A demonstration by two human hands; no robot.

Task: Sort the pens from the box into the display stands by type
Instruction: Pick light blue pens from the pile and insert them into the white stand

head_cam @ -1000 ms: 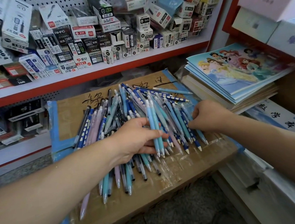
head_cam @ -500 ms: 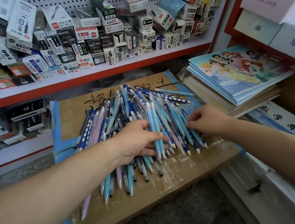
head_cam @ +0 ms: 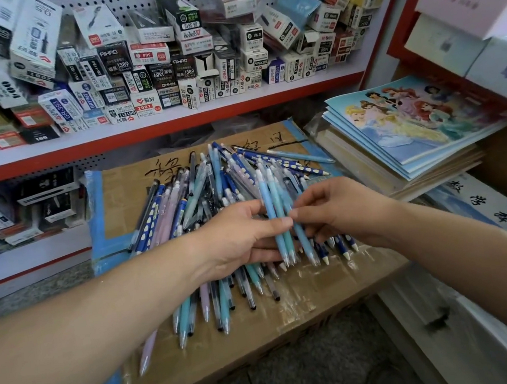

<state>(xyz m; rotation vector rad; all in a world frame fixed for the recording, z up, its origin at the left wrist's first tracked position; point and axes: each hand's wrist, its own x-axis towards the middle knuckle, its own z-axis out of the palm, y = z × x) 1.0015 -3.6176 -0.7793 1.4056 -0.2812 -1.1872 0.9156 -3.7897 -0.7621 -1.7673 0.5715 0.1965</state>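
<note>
Dozens of blue, pink and dark plastic pens (head_cam: 184, 206) lie heaped on a taped brown cardboard box (head_cam: 305, 299). Just above the heap, the left hand (head_cam: 245, 240) grips a few light-blue pens (head_cam: 276, 220), thumb across them. The right hand (head_cam: 342, 210) pinches the same bunch. A stack of princess-cover notebooks (head_cam: 412, 123) lies beside the box.

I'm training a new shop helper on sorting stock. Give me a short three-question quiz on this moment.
1. True or false: the left hand grips a bundle of light blue pens.
2. The loose pen pile lies on: A) brown cardboard box; B) white shelf; C) floor.
3. What stack sits right of the box?
Key: 1 true; 2 A; 3 cartoon-cover notebooks.
</note>
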